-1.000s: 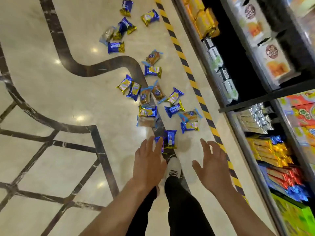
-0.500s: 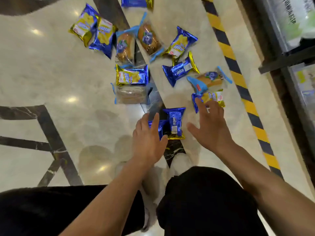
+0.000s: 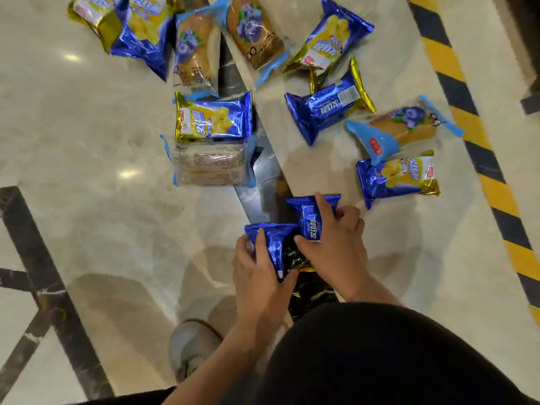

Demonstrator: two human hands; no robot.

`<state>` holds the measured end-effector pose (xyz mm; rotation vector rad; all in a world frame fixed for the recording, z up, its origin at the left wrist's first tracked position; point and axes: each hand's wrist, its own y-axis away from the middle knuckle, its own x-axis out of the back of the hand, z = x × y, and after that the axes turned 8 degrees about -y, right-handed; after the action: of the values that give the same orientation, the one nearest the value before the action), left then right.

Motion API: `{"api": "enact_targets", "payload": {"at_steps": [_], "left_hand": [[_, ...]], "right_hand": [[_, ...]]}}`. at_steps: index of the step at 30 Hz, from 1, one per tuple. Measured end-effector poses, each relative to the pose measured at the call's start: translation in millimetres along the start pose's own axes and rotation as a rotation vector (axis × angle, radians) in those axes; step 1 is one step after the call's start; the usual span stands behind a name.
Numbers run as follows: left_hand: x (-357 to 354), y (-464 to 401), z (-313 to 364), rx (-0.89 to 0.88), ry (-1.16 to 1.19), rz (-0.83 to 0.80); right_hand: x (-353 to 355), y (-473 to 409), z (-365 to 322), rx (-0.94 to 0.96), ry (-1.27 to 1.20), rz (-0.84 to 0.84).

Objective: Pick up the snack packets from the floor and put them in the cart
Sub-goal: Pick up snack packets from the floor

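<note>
A: Head view: crouched much lower than a moment ago. Both hands, earlier spread above the marble floor (image 3: 87,135), now clamped on packets.

B: Which?

A: Left hand (image 3: 257,276) pinching the near blue foil packet (image 3: 274,244); right hand (image 3: 336,241) curled round the blue foil packet beside it (image 3: 311,217), both on the dark inlay strip (image 3: 263,171).

B: Meaning?

A: First pickup likely starting. Other snack packets (image 3: 213,118) scattered beyond; no cart visible.

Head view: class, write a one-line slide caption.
Both hands, left and right, each grip a blue snack packet off the marble floor; more lie beyond.
</note>
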<state>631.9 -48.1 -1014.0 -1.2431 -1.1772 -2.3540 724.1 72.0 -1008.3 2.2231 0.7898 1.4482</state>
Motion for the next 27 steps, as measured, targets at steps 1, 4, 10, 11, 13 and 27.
{"api": "enact_targets", "payload": {"at_steps": [1, 4, 10, 11, 13, 27], "left_hand": [[-3.5, -0.7, 0.4, 0.011, 0.027, 0.005], [-11.1, -3.0, -0.3, 0.02, 0.011, 0.035], [-20.2, -4.8, 7.2, 0.137, 0.013, 0.055], [-20.1, -5.0, 9.4, 0.166, 0.023, 0.043], [-14.5, -6.8, 11.8, 0.206, 0.045, -0.01], [191.4, -5.1, 59.3, 0.048, 0.33, 0.121]], "right_hand": [[-4.0, -1.9, -0.2, -0.018, -0.015, 0.003], [-13.1, -5.3, -3.5, -0.048, 0.0, 0.039], [-24.9, -8.3, -11.5, -0.141, -0.087, 0.102], [-25.2, -8.4, -12.9, -0.152, -0.092, 0.098], [-22.3, -7.9, -15.5, -0.17, -0.106, 0.076], [157.0, 31.5, -95.5, 0.166, -0.197, 0.052]]}}
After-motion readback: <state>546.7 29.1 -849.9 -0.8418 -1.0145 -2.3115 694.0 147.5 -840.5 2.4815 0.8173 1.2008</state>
